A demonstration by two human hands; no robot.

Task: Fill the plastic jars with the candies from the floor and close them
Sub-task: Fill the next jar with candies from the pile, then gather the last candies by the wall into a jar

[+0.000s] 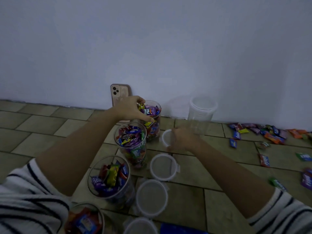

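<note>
Left hand point(133, 108) curled round the rim of a clear cylindrical plastic jar point(153, 131) crammed with glossy wrapped candies point(150, 110), near the tiled floor point(50, 129)'s wall edge. Right hand point(184, 139), blurred, on a round white-rimmed lid point(166, 137); grip unclear.

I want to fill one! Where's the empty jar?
The empty jar stands by the wall, right of centre in the head view, beyond the right hand, left of the loose candies.
</note>
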